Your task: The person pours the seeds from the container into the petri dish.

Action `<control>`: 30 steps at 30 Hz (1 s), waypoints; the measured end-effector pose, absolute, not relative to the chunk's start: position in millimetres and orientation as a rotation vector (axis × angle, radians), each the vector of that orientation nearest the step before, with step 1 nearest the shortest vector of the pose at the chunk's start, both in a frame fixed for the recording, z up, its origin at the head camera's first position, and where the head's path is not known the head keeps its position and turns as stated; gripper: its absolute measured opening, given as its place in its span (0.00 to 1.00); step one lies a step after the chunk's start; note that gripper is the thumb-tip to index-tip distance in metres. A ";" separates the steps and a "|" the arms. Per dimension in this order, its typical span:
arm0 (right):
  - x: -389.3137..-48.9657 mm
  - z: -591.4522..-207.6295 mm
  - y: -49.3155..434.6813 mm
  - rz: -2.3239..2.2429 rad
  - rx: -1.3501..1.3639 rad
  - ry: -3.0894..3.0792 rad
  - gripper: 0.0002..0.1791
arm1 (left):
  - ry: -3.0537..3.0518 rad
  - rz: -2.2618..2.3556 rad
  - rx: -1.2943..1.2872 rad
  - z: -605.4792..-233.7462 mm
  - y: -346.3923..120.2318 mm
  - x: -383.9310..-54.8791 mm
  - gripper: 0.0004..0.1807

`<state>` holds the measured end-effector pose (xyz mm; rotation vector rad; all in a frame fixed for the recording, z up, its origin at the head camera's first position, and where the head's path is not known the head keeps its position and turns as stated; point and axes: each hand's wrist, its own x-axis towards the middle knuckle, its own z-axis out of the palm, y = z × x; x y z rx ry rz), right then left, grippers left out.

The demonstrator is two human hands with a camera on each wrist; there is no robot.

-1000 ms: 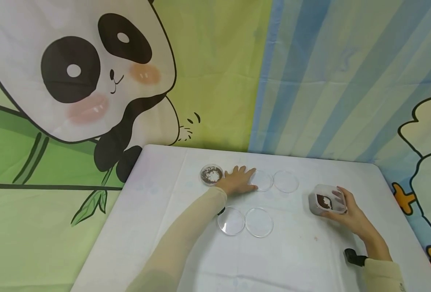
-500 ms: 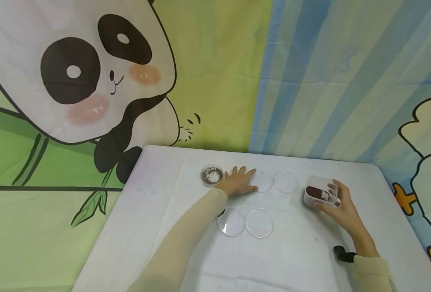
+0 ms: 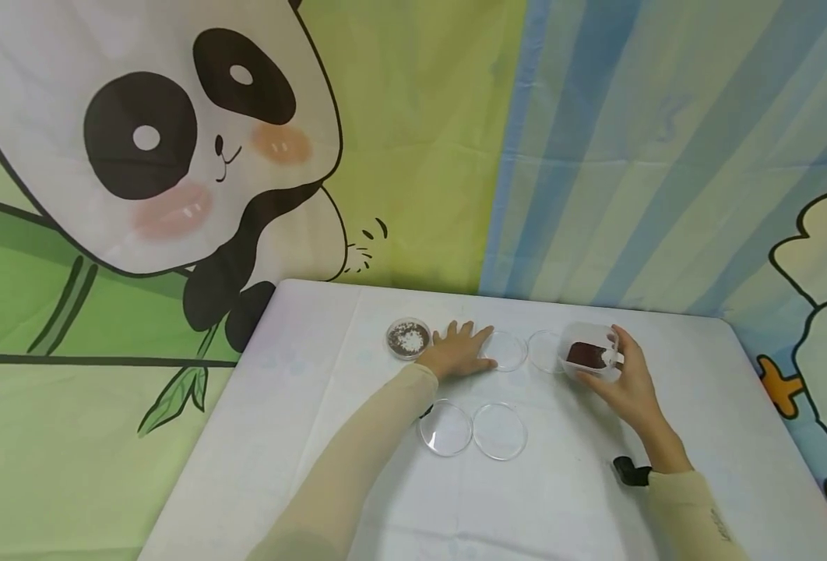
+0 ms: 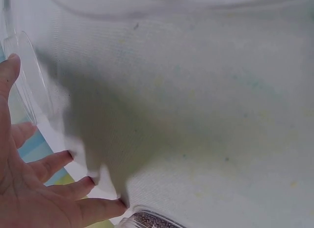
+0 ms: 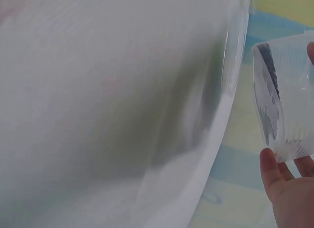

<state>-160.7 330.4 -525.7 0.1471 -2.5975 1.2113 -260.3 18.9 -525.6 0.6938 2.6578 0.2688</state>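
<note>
My right hand (image 3: 631,393) grips a clear plastic box (image 3: 597,335) from its right side. Inside are dark brown material and a white patch. The box is tilted and held above the tabletop, overlapping the right-hand back dish (image 3: 543,349) in the head view. My left hand (image 3: 459,352) rests with spread, straight fingers between two dishes. Its thumb and index finger meet the rim of a clear round dish (image 3: 508,351). By its little finger stands a round dish (image 3: 408,358) holding brown grains topped with white bits. The left wrist view shows the spread fingers (image 4: 54,164) up close.
Two clear round dishes (image 3: 445,430) lie side by side nearer the front, beside the left forearm. A white cloth covers the table (image 3: 526,506). Behind its back edge hangs a printed curtain (image 3: 413,156) with a panda.
My right hand has carried the box leftward and slightly back, to the right-hand back dish, tilting it along the way. The left hand stays in place.
</note>
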 end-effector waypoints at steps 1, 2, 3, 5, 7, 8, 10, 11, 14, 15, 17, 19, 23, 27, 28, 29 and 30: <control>-163.1 -526.0 328.4 1.182 0.166 -2.592 0.59 | 2.659 0.267 0.695 -525.8 18.8 -260.3 0.43; -165.4 -526.6 326.8 1.148 0.186 -2.588 0.60 | 2.660 0.267 0.696 -525.7 18.8 -260.3 0.43; -167.7 -527.1 325.3 1.116 0.206 -2.583 0.60 | 2.657 0.271 0.693 -525.8 18.9 -260.3 0.43; -172.0 -527.9 322.4 1.058 0.248 -2.570 0.60 | 2.656 0.272 0.693 -525.6 18.9 -260.3 0.43; -176.1 -528.2 320.0 1.005 0.295 -2.558 0.61 | 2.661 0.266 0.695 -525.6 19.0 -260.1 0.43; -178.1 -528.4 319.1 0.983 0.320 -2.554 0.61 | 2.664 0.264 0.696 -525.4 19.0 -260.0 0.43; -181.5 -527.9 316.8 0.950 0.372 -2.542 0.61 | 2.672 0.258 0.699 -524.4 18.9 -259.2 0.43; -183.3 -527.8 315.7 0.932 0.400 -2.536 0.61 | 2.675 0.258 0.697 -523.8 18.9 -258.6 0.43; -187.9 -527.0 312.1 0.887 0.466 -2.521 0.60 | 2.680 0.254 0.691 -521.8 18.6 -256.9 0.43; -189.4 -527.0 310.9 0.870 0.485 -2.517 0.60 | 2.681 0.254 0.688 -521.2 18.5 -256.4 0.43; -192.1 -527.0 308.4 0.835 0.515 -2.512 0.60 | 2.681 0.252 0.688 -520.3 18.1 -255.8 0.43; -193.9 -527.2 306.0 0.802 0.535 -2.514 0.60 | 2.679 0.250 0.686 -519.5 17.9 -255.2 0.43; -195.7 -526.5 301.5 0.763 0.554 -2.530 0.61 | 2.675 0.248 0.685 -520.0 17.9 -254.9 0.42; -197.0 -526.1 299.0 0.726 0.556 -2.548 0.61 | 2.678 0.254 0.687 -520.7 17.5 -254.9 0.42; -197.4 -526.4 298.6 0.717 0.553 -2.553 0.61 | 2.676 0.259 0.686 -520.0 17.3 -254.7 0.42; -197.7 -526.5 298.1 0.708 0.551 -2.555 0.61 | 2.677 0.261 0.685 -519.5 17.2 -254.4 0.42; -198.0 -526.2 297.3 0.695 0.551 -2.557 0.61 | 2.676 0.265 0.685 -518.8 17.0 -254.0 0.42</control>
